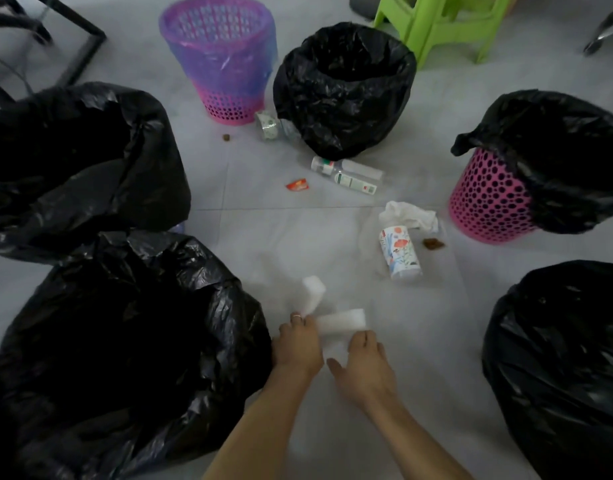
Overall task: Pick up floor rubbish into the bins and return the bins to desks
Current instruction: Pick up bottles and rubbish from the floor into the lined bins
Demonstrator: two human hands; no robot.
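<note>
Left hand (pixel 299 344): low on the pale tiled floor (pixel 249 188), fingers curled in a grip on one white foam block (pixel 313 294) that sticks up and away from the knuckles; a ring shows on one finger.
Right hand (pixel 363 365): just beside the left, fingertips pinching the near edge of a second white foam block (pixel 343 322) that lies crosswise between the two hands.
Bins: six stand in a loose ring around the hands. Two large black-bagged bins (pixel 118 341) sit at the left, the nearer one touching the left wrist; a pink perforated bin with a purple liner (pixel 222 64) and a black-bagged bin (pixel 343 88) stand at the far side; a pink bin with a black bag (pixel 499 199) and another black-bagged bin (pixel 557 368) stand at the right.
Rubbish on the floor: two clear plastic bottles (pixel 350 174) side by side near the far black bin, a red wrapper (pixel 297 185) just left of them, a floral paper cup (pixel 400 252) lying on its side, crumpled white tissue (pixel 410 214) touching the cup's far end, a small brown scrap (pixel 433 243) beside it.
Background: a green plastic stool (pixel 443 26) behind the far bin.
</note>
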